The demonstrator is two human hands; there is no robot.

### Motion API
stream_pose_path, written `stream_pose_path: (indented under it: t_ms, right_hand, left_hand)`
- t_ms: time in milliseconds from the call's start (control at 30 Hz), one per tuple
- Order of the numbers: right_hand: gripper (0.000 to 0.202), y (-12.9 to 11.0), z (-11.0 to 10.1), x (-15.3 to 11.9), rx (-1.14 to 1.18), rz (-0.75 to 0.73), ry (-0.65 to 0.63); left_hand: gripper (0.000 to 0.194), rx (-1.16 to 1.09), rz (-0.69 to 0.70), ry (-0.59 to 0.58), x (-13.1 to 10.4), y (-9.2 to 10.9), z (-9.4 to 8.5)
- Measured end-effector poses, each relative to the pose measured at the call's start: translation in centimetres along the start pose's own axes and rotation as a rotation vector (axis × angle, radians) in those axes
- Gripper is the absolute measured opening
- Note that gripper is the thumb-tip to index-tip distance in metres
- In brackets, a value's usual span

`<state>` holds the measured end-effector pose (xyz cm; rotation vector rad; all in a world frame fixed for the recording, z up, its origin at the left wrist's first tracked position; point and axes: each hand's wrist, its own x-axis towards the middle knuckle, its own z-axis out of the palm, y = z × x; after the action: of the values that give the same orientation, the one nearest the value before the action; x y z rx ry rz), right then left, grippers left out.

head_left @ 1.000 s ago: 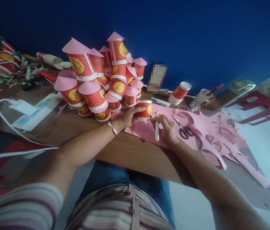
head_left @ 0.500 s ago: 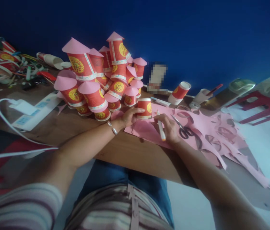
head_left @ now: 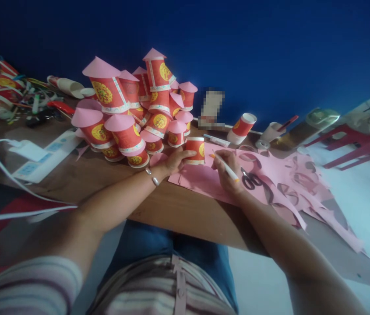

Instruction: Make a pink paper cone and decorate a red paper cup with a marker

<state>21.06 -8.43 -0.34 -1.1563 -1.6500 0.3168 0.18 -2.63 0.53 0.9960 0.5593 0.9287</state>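
Well left of the held cup (head_left: 195, 148), a white power strip (head_left: 48, 153) lies on the counter (head_left: 158, 212), a cable curling off its plug. Nearer the held cup, here's the stack of pink-coned cups (head_left: 134, 114), leaning, and that looks risky: a bump from the forearm could bring it down. Now the left hand (head_left: 175, 161), fingers wrapped around the held cup's left side, over the pink sheets (head_left: 198, 177); whether its base touches them, I can't tell. Squeeze too hard and that wall might well buckle. Just right of the held cup, the right hand (head_left: 229, 170), thumb and fingers pinching 1 white pen (head_left: 227, 167), tip apart from the cup; a slipping grip could leave a stray mark. Farther right, scissors (head_left: 250, 178) lie right by that hand, so a careless sweep might snag them, or the paper scraps (head_left: 303, 179) beyond.
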Motion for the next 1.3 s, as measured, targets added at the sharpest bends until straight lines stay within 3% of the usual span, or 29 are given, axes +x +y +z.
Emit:
stream_pose_path:
  t_ms: [167,300,467,667,833,1033,1300]
  right_hand:
    - [0.025,0.3,0.3,0.2,0.030,0.011,0.031]
    - [0.022,0.3,0.5,0.4,0.048,-0.042,0.003]
    - [0.023,0.5,1.0,0.6,-0.001,-0.144,-0.010]
    - [0.039,0.7,1.2,0.5,-0.047,-0.270,-0.048]
    - [0.033,0.6,1.3,0.7,-0.064,-0.253,-0.024]
    - [0.018,-0.6,0.7,0.6,0.024,-0.049,0.077]
    - [0.006,-3.6,-0.3,1.0,-0.202,-0.433,0.046]
  left_hand:
    - [0.051,-0.053,0.058,-0.081,0.7,-0.6,-0.3]
    - [0.048,-0.041,0.006,-0.060,0.8,-0.9,-0.8]
    - [0.052,-0.026,-0.011,-0.102,0.6,-0.6,-0.7]
    - [0.043,0.021,0.013,-0.078,0.6,-0.4,-0.6]
    - [0.046,0.006,0.038,-0.123,0.5,-0.7,-0.6]
    - [0.047,0.135,0.020,-0.119,0.2,-0.6,-0.3]
    - [0.065,0.394,0.009,-0.001,-0.7,0.2,0.6]
